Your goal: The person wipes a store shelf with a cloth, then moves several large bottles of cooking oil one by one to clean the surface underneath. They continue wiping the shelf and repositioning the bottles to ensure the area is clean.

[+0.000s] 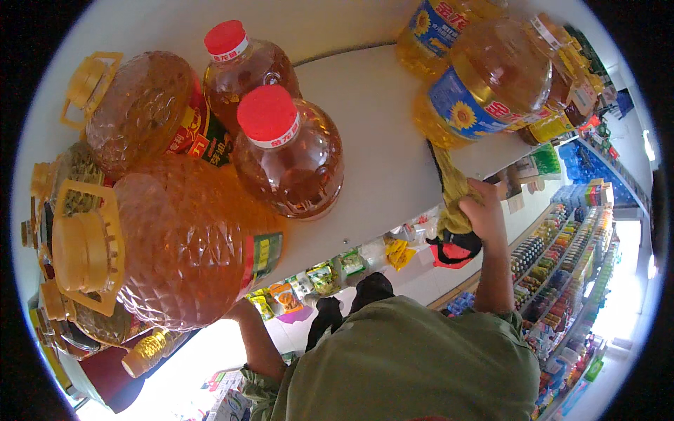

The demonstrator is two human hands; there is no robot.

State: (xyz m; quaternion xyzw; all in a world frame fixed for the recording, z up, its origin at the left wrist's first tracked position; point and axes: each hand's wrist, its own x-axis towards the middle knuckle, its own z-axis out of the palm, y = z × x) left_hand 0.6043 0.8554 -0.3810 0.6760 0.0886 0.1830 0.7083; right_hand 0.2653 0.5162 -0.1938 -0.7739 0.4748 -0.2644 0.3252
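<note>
My right hand [482,205] grips a yellow-brown cloth [452,194] with a dark edge at the front edge of the white shelf [379,142]; the cloth hangs partly over the edge. My left hand [238,310] is at the shelf's front edge at lower left, beside a large bottle of amber cooking oil [184,237]; its fingers are hidden behind the bottle. Two red-capped oil bottles, the nearer one [289,158] and one behind it [250,73], stand on the shelf between the hands. Blue-labelled oil bottles [468,105] stand beyond the cloth at the right.
More oil jugs [142,110] crowd the left side. Below the shelf edge hang or lie small food packets [322,276] and a yellow packet [400,252]. A red container [454,255] is below the cloth. Long racks of bottled goods [558,263] run along the right.
</note>
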